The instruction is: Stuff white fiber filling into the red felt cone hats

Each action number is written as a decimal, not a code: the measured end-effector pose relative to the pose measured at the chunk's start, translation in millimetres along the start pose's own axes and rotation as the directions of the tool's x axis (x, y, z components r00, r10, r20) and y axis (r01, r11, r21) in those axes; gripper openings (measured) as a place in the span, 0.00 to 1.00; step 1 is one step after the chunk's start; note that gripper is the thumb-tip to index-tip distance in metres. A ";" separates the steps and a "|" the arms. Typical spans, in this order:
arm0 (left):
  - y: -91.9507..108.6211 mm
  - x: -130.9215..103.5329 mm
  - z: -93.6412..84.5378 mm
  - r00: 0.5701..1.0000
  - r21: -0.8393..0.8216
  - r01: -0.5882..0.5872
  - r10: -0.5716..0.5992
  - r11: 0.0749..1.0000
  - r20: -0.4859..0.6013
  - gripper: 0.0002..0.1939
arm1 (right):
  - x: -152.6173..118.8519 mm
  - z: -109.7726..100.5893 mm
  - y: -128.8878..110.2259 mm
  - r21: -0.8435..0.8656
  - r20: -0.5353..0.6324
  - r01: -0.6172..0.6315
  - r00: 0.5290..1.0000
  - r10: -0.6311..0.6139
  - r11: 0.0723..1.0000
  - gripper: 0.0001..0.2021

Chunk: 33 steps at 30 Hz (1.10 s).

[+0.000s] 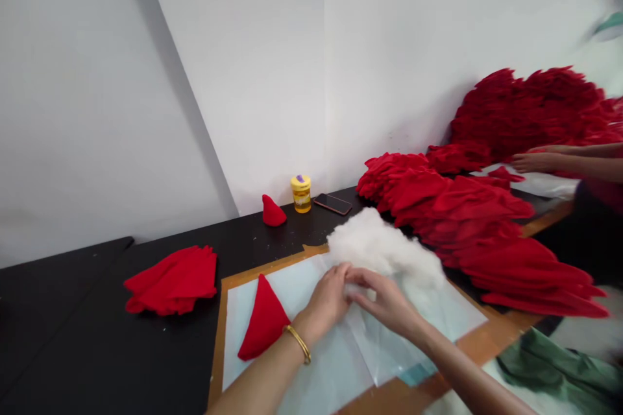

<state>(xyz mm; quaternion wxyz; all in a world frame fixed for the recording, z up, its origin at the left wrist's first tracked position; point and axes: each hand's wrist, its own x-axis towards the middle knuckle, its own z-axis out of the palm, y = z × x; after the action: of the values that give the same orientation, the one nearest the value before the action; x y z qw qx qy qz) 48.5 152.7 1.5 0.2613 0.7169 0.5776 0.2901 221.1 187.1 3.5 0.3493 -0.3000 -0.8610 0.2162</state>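
My left hand (329,295) and my right hand (384,298) meet over the covered board, just in front of a pile of white fluffy stuffing (384,245). Between them shows a small whitish tuft, apparently stuffing, pinched by the right thumb and fingers. The left fingers curl around the same spot, and what lies inside them is mostly hidden. A flat red felt cone (263,323) rests left of my left wrist, its point away from me. Clear plastic sheeting (384,350) lies beneath both hands.
A fanned red fabric stack (175,280) lies left; long red piles (452,207) run along the right. At the back stand a small stuffed red cone (273,211), a yellow-lidded jar (301,194) and a phone (333,203). Another person's hands (540,159) work at far right.
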 end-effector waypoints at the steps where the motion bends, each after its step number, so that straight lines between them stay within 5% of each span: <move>1: -1.6 2.3 3.2 1.000 0.019 -0.002 0.002 1.000 0.003 0.28 | -0.2 -10.0 5.6 -0.006 -0.031 -0.002 1.000 0.001 1.000 0.15; 4: -0.7 2.5 8.5 1.000 0.076 -0.028 0.027 0.997 0.010 0.19 | 9.8 -33.8 26.8 -0.180 -0.087 0.012 0.996 -0.028 0.984 0.21; 6: 4.8 -0.2 8.7 0.999 0.104 -0.050 0.048 0.993 0.013 0.15 | 23.1 -36.4 41.6 -0.389 0.026 0.075 0.997 -0.071 0.918 0.28; 9: 15.0 -13.5 0.6 0.997 0.137 -0.082 0.081 0.987 0.015 0.13 | 43.7 -26.2 63.1 -0.497 0.150 0.111 0.988 -0.040 0.861 0.17; 11: 18.3 -33.0 -13.9 0.996 0.152 -0.091 0.092 0.984 0.001 0.15 | 53.1 -21.4 77.9 -0.573 0.152 0.073 0.988 0.018 0.816 0.09; 14: 14.3 -74.6 -49.9 0.994 0.148 -0.045 0.059 0.988 -0.092 0.20 | 58.7 -25.6 100.4 -0.668 0.083 -0.021 0.991 0.102 0.744 0.11; 18: 1.2 -122.7 -101.4 0.918 -0.183 0.090 -0.153 0.979 -0.365 0.19 | 58.7 -34.6 121.0 -0.707 0.001 -0.092 0.991 0.130 0.702 0.08; 21: -5.9 -138.2 -118.9 0.823 -0.446 0.157 -0.366 0.881 -0.433 0.20 | 59.8 -34.2 115.5 -0.687 -0.055 -0.113 0.993 0.103 0.717 0.07; 26: -7.7 -131.3 -109.0 0.722 -0.801 0.061 -0.581 0.595 -0.376 0.24 | 49.1 -40.7 56.5 -0.636 -0.139 -0.041 0.988 -0.062 0.771 0.27; 27: -7.5 -127.2 -104.7 0.721 -0.827 0.053 -0.595 0.560 -0.356 0.25 | 43.9 -42.8 43.0 -0.589 -0.104 0.032 0.988 -0.116 0.807 0.26; 29: -8.3 -117.7 -95.4 0.763 -0.716 0.138 -0.534 0.684 -0.364 0.24 | 31.8 -44.0 23.4 -0.515 -0.048 0.033 0.997 -0.068 0.857 0.21; 31: -10.6 -106.1 -83.7 0.839 -0.456 0.237 -0.417 0.858 -0.349 0.23 | 19.1 -39.1 17.2 -0.450 -0.005 -0.112 0.992 0.123 0.886 0.20; 33: -12.4 -92.8 -69.0 0.900 -0.244 0.251 -0.319 0.937 -0.297 0.25 | 7.3 -29.8 22.7 -0.412 0.015 -0.256 0.958 0.287 0.874 0.22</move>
<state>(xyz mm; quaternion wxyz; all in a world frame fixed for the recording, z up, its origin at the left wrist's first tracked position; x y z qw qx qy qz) -24.7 66.9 30.1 0.2709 0.5351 0.6802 0.4215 247.0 213.3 13.5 0.2127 -0.4753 -0.8489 0.0909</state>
